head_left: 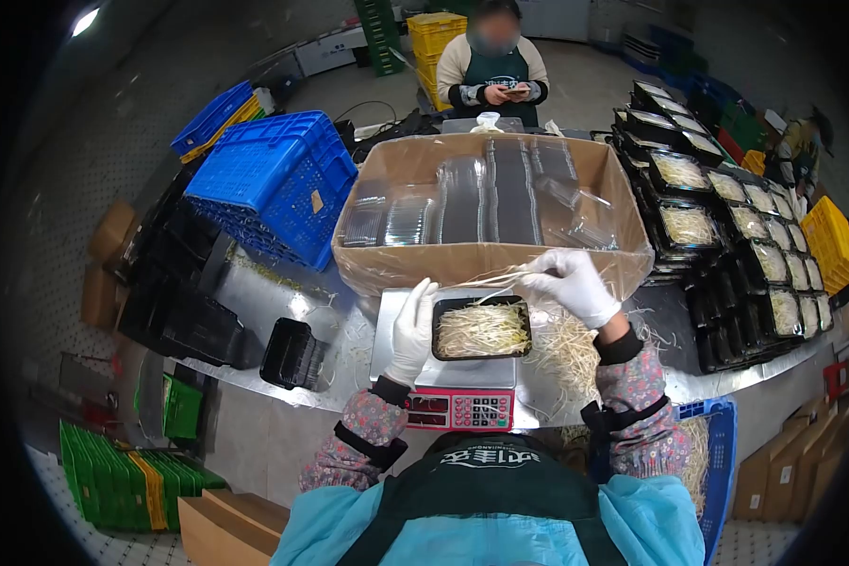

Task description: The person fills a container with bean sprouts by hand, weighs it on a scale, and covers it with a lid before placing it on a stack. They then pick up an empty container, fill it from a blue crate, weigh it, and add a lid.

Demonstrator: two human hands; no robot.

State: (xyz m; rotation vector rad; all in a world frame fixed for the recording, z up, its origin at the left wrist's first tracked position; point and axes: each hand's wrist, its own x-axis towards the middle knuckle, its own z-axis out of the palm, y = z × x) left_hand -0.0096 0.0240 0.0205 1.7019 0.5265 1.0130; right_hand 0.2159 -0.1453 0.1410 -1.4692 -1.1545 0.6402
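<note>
A: What is on the scale (486,375)?

B: A black tray (481,357), filled with pale sprouts (481,332)

A: And the right hand (536,274)?

B: Above the back right of the scale, fingers closed in a pinch on a few long strands (489,280) that stretch leftward over the tray

A: The left hand (418,325)?

B: Over the scale's left side, by the tray's left edge, fingers raised and nearly straight. I can't tell whether it grips the strand ends or touches the tray

A: Anything around the scale?

B: Loose sprouts (568,354) heaped just right of it on the table (646,330), a cardboard box (415,261) of clear lids (462,203) behind, another black tray (291,354) to its left
</note>
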